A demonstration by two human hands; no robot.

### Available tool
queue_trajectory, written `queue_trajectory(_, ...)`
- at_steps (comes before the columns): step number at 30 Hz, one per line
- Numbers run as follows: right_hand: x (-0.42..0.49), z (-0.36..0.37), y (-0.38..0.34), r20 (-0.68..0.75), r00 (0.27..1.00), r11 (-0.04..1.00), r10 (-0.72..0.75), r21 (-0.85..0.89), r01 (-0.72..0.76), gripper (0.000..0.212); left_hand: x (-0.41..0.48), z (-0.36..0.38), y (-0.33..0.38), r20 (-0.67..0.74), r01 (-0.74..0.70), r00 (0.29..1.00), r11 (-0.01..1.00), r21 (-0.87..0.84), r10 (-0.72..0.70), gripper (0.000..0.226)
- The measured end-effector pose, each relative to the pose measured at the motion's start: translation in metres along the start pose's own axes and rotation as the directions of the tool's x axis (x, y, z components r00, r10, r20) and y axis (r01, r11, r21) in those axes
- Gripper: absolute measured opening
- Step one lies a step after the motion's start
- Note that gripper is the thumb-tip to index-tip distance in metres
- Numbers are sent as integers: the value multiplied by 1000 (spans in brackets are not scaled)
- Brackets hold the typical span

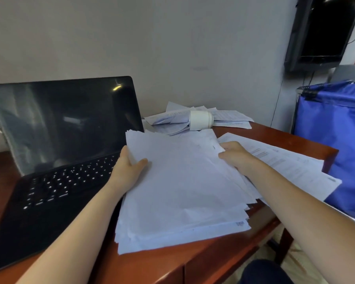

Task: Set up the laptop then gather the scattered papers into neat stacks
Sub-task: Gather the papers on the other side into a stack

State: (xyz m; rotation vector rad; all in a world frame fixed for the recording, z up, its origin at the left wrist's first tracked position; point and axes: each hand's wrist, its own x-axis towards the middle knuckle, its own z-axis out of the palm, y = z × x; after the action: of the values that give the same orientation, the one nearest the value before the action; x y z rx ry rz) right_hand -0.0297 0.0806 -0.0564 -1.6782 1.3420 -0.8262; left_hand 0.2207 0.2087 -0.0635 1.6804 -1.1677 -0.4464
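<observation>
White paper fills both grips: the left hand [129, 165] clamps the left edge of one thick stack of papers [182, 191], thumb flat on top and fingers hidden beneath, while the right hand [234, 154] holds the opposite edge, knuckles up, thumb on the top sheet and fingertips tucked out of sight. Both forearms are bare and reach in from the bottom of the view. The sheets in the stack sit unevenly, with corners fanned at the near right, and are too many to count. It lies on the wooden desk [193, 261], just right of the one open laptop [55, 150], whose screen is dark and whose left side is cut off. More loose sheets [291, 162] spread beyond the right hand, partly covered by it. At the back, crumpled papers [172, 119] lie heaped around one white jar [201, 119] on its side. A blue bag [336, 140] stands right of the desk, under one wall-mounted dark screen [324, 31], both cropped.
</observation>
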Motion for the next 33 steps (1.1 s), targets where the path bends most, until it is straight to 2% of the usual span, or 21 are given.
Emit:
queue_trajectory(3, -3, 12, -3, 111, 991, 997, -76, -22, 79, 23, 1, 0, 0, 14, -1, 1000, 1000, 18, 1, 47)
queue_trajectory(5, -8, 23, -7, 227, 972, 992, -63, -88, 85, 22, 2, 0, 0, 19, 3, 1000, 1000, 16, -3, 46)
queue_trajectory(7, -15, 31, -14, 260, 965, 960, -13, -268, 85, 36, 2, 0, 0, 24, 6, 1000, 1000, 16, -6, 46)
queue_trajectory(8, -20, 33, -16, 237, 971, 900, -10, -422, 112, 42, 1, 0, 0, 26, 1, 1000, 1000, 16, -1, 48)
queue_trajectory(9, -27, 33, -18, 206, 977, 777, -55, -605, 172, 46, 1, 0, 0, 27, -4, 1000, 1000, 16, 4, 51)
queue_trajectory(10, -38, 32, -20, 188, 975, 607, -116, -764, 220, 50, 0, 0, 0, 26, -7, 1000, 1000, 18, 7, 56)
queue_trajectory(11, -48, 30, -21, 185, 965, 458, -186, -853, 251, 55, -1, -1, 1, 21, -8, 1000, 1000, 21, 8, 62)
queue_trajectory(12, -55, 24, -19, 176, 960, 385, -218, -889, 250, 59, -1, -1, 1, 13, -11, 1000, 1000, 24, 10, 68)
queue_trajectory(14, -67, 7, -10, 141, 974, 379, -178, -903, 200, 68, -1, -1, -1, -3, -23, 1000, 1000, 21, 23, 75)
queue_trajectory(16, -74, -15, 1, 115, 993, 393, -32, -912, 119, 76, -1, 0, -2, -19, -53, 998, 998, 32, 53, 78)
queue_trajectory(18, -77, -33, 9, 111, 986, 467, 126, -884, 40, 79, -2, 1, -2, -30, -74, 997, 996, 53, 75, 77)
queue_trajectory(20, -78, -44, 12, 131, 979, 480, 159, -876, 39, 67, -3, 2, -1, -44, -84, 995, 994, 66, 87, 75)
queue_trajectory(23, -77, -43, 10, 89, 996, 308, -25, -947, 92, 28, -3, 2, 0, -83, -75, 993, 994, 80, 81, 72)
queue_trajectory(25, -74, -41, 9, 10, 995, 189, -99, -981, 29, 27, -5, 1, 2, -113, -86, 989, 993, 81, 95, 70)
queue_trajectory(26, -70, -41, 9, -21, 994, 180, -109, -984, -1, 30, -6, 1, 4, -131, -105, 985, 992, 76, 114, 69)
queue_trajectory(28, -64, -47, 5, -66, 990, 228, -126, -973, -36, 30, -7, -1, 7, -167, -143, 975, 988, 50, 150, 68)
queue_trajectory(31, -58, -56, -4, -145, 975, 379, -171, -923, -71, 20, -7, -2, 7, -199, -157, 968, 988, 0, 153, 68)
queue_trajectory(33, -57, -54, -11, -156, 967, 509, -203, -860, -32, 11, -7, -2, 5, -190, -131, 974, 991, -16, 126, 70)
